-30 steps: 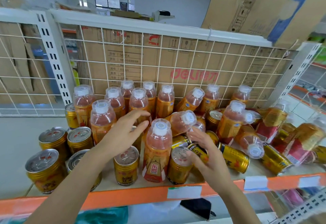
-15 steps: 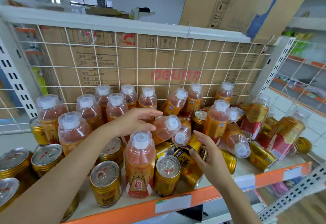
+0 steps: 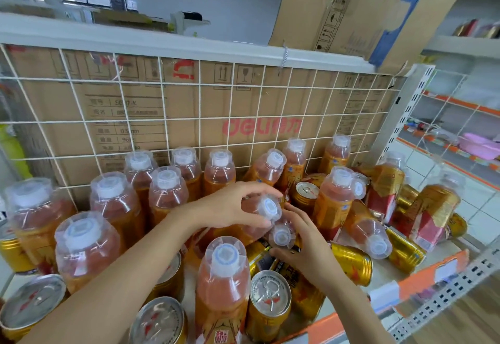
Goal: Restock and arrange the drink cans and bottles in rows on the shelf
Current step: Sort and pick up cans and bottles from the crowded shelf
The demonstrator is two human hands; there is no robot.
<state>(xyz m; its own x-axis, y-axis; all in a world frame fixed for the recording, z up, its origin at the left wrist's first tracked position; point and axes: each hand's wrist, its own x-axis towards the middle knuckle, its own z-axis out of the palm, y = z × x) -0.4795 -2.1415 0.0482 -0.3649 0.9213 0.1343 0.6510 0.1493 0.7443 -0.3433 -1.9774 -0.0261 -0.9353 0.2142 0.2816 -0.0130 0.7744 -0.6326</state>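
Pink drink bottles with clear caps and gold cans crowd the shelf (image 3: 430,269). My left hand (image 3: 230,207) closes around the neck of a tilted bottle (image 3: 266,207) in the middle of the pile. Just below it, my right hand (image 3: 303,249) wraps a second lying bottle (image 3: 281,235), with toppled gold cans (image 3: 351,262) beside it. Upright bottles (image 3: 166,189) stand in rows at the left and back. One upright bottle (image 3: 224,276) and an upright can (image 3: 269,303) stand at the front edge.
A white wire grid (image 3: 200,119) with a cardboard box behind it closes the back of the shelf. Toppled bottles (image 3: 430,213) and cans lie at the right end. Upright gold cans (image 3: 32,305) stand front left. The shelf's orange front lip carries price tags.
My left hand has moved right from the upright bottles and taken hold of the tilted bottle. My right hand has risen from the lying cans onto the lower bottle. The view has moved closer.
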